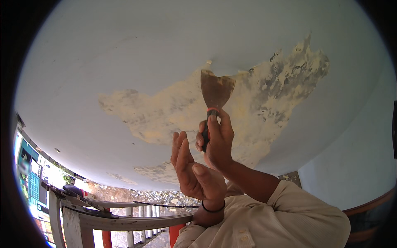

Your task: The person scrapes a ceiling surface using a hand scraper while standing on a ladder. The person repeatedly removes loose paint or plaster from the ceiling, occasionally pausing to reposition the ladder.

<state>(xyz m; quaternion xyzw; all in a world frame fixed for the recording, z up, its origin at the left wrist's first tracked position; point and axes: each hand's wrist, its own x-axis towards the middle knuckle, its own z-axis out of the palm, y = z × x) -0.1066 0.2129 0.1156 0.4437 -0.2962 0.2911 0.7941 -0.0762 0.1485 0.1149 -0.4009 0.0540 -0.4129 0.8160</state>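
Pale-grey paint (165,53) is apparently being scraped; a black-handled metal scraper (217,89) is grasped in right grip (220,140), left grip (196,177) released; shallow pushing needed.

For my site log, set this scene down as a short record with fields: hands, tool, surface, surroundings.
Right hand: gripping a scraper by its handle
Left hand: raised, partly curled, nothing visible in it; dark band on its wrist
Tool: scraper, broad brownish blade, black-and-red handle
Surface: pale painted surface with a patchy yellowish-grey area; blade at its upper edge
Surroundings: worn whitish ladder-like frame, lower left
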